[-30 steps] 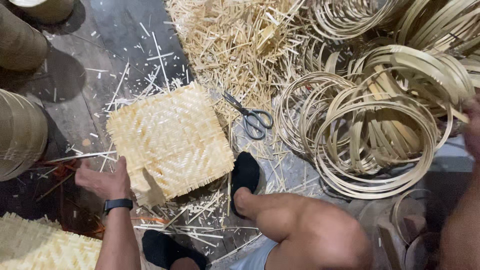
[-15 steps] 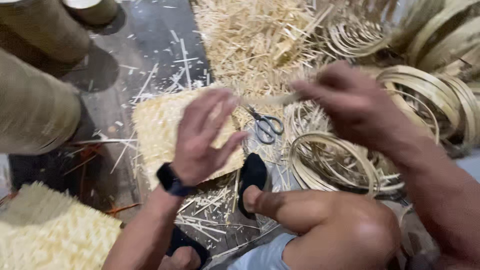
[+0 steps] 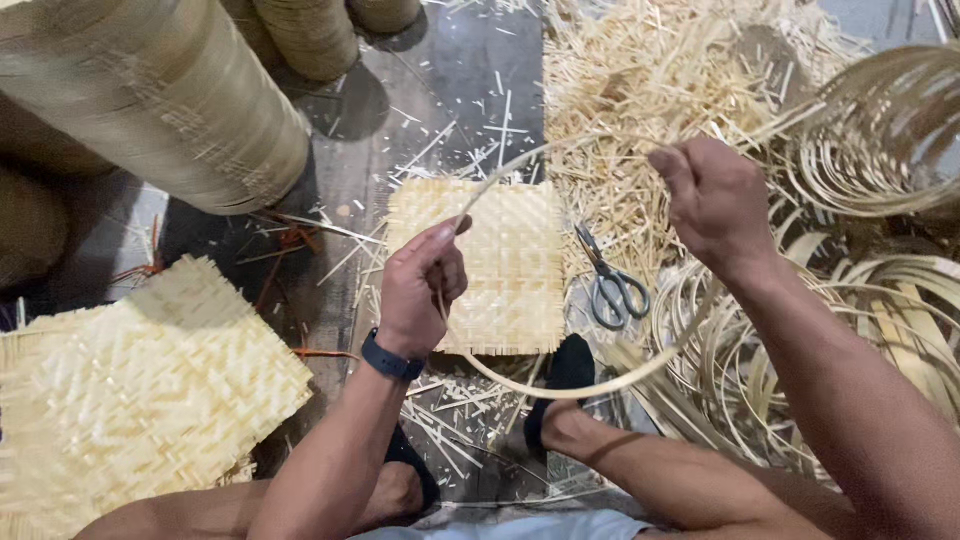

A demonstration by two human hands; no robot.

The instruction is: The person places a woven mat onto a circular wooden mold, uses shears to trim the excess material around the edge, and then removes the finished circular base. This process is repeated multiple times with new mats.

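My left hand (image 3: 425, 285) and my right hand (image 3: 715, 200) both grip a thin bamboo hoop (image 3: 560, 385) and hold it up between them above the floor. The left hand, with a dark watch at the wrist, pinches the hoop's left side. The right hand closes on its upper right side. Below the hoop a square woven bamboo mat (image 3: 500, 265) lies flat on the dark floor. A pair of scissors (image 3: 610, 285) rests just right of the mat. My foot in a black sock (image 3: 560, 385) sits by the mat's near edge.
Tall stacked woven cylinders (image 3: 170, 100) stand at the upper left. Another woven mat (image 3: 130, 385) lies at the lower left. A heap of bamboo slivers (image 3: 660, 90) fills the top centre, and several bamboo hoops (image 3: 880, 300) pile up at the right.
My left hand has left the mat and both hands have risen. They now hold a bamboo hoop between them. The view has shifted left, showing the cylinders and second mat.
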